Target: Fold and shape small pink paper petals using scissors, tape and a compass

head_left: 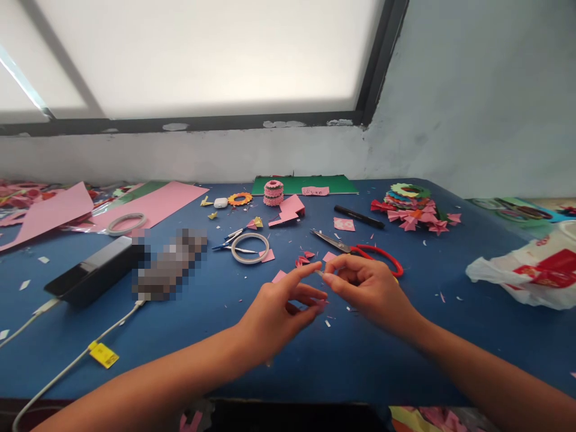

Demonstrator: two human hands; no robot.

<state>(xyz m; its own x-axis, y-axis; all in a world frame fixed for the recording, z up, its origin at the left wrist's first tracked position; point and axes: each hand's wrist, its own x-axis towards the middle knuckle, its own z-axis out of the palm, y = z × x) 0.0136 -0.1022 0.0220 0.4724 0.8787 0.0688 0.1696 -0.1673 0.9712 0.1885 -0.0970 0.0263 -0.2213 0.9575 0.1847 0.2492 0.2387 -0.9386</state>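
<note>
Right hand: thumb and index finger pinched on a small pale strip. Left hand: index finger extended to the strip's other end, remaining fingers loosely curled; at this blur, cannot tell whether they grip anything. Strip is held above the blue table, near the red-handled scissors.

Containers: white plastic bag lies at far right, contents not discernible. Small white case, lid down, sits toward the back beside an orange paper ring.

Writing: bag bears a red printed patch, lettering not legible. Pink slip at the green board carries dark handwriting, too small to read. Yellow tag on the white cable shows faint marks, unreadable. 2 tape rolls lie left of the scissors, the nearer touching a pink scrap.
</note>
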